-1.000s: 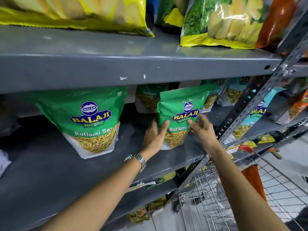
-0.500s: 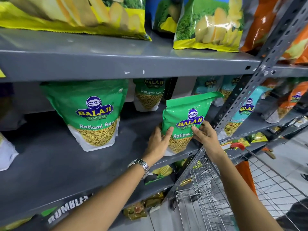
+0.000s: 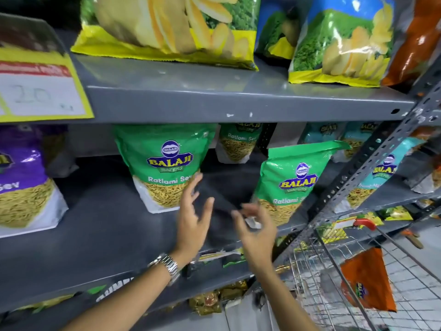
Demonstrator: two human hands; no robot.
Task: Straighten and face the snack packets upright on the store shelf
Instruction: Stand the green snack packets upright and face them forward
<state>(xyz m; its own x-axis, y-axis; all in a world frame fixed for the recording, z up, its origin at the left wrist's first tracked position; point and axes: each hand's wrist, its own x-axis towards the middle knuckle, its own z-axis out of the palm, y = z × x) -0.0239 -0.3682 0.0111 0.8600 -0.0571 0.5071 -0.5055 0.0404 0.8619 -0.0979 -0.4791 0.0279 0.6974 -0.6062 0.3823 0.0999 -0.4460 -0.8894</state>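
Observation:
Two green Balaji Ratlami Sev packets stand upright on the grey middle shelf (image 3: 100,235). The right green packet (image 3: 293,177) stands near the shelf's front edge, leaning slightly. The left green packet (image 3: 164,163) stands further back. My left hand (image 3: 193,218), with a steel watch on the wrist, hovers open just right of the left packet, fingertips near its lower corner. My right hand (image 3: 257,230) is open and blurred, just left of the right packet's bottom corner, holding nothing. A third green packet (image 3: 238,142) stands at the back.
A purple sev packet (image 3: 21,177) stands at far left. Chip bags (image 3: 171,27) fill the upper shelf, with a yellow price card (image 3: 40,91) on its edge. Teal packets (image 3: 381,173) sit beyond the perforated upright (image 3: 372,163). A wire trolley (image 3: 358,283) with an orange packet stands lower right.
Both hands have let go of the right green packet and moved left and back from it. The view has shifted left, bringing the purple packet and price card into sight.

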